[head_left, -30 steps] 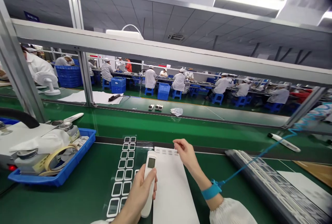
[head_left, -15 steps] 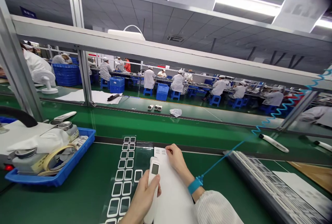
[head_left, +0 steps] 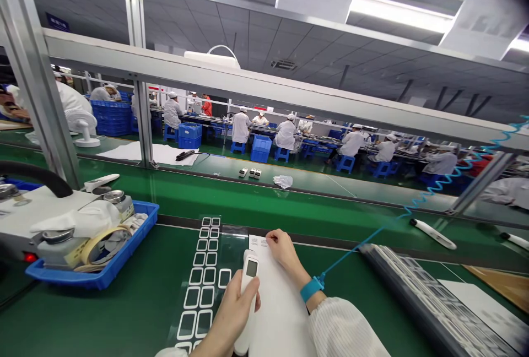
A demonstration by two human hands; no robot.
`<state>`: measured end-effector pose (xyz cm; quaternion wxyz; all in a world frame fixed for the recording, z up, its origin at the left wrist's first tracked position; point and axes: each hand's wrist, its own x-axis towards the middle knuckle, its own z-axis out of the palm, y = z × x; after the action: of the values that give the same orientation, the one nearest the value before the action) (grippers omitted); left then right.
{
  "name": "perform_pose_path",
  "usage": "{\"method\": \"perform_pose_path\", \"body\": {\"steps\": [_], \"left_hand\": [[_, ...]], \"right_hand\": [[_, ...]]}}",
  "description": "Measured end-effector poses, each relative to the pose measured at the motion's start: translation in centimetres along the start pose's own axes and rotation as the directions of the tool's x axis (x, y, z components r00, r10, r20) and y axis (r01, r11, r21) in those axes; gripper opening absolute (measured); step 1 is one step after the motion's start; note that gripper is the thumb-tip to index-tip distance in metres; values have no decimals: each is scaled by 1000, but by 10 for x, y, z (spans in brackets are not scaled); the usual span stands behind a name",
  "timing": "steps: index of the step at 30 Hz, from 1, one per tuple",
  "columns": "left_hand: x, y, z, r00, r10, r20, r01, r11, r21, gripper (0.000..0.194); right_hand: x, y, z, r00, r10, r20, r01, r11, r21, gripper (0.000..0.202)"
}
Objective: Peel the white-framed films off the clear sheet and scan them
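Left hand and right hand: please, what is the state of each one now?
Left hand: closed around the white device.
Right hand: fingers curled at the white sheet; cannot tell if gripping.

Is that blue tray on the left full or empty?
Full: the blue tray holds metal-topped bottles, a white cloth and a beige roll.

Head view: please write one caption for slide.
Left hand gripping a white handheld device, right hand at a printed white sheet.
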<state>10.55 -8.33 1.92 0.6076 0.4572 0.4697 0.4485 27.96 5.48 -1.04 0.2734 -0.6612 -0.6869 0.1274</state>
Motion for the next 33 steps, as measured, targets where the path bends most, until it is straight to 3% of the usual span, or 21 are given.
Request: {"method": "perform_pose_path", "body": {"steps": [7, 15, 19, 24, 29, 33], "left_hand": [[0, -1, 1, 999, -34, 3, 34, 998, -61, 34], [0, -2, 0, 999, -48, 18, 48, 999, -15, 33], [0, -1, 0, 998, -62, 16, 62, 998, 2, 33], [1, -2, 2, 999, -35, -15, 34, 999, -36, 40], [4, -8, 2, 1000, -18, -22, 17, 999, -37, 39], [7, -10, 0, 998, -67, 5, 67, 994, -86, 40]], "right_hand": [[10, -11, 2, 993, 115, 39, -106, 978, -179, 16], [-14, -9, -1, 992, -126, 22, 128, 958, -258, 17], [-15, -4, -3, 975, -218, 41, 221, 952, -210, 17], [-13, -3, -3, 970, -242, 17, 242, 965, -97, 15], [-10, -1, 0, 979, -204, -14, 205, 978, 38, 9], [-4, 6, 1, 992, -125, -29, 128, 977, 170, 13]]}}
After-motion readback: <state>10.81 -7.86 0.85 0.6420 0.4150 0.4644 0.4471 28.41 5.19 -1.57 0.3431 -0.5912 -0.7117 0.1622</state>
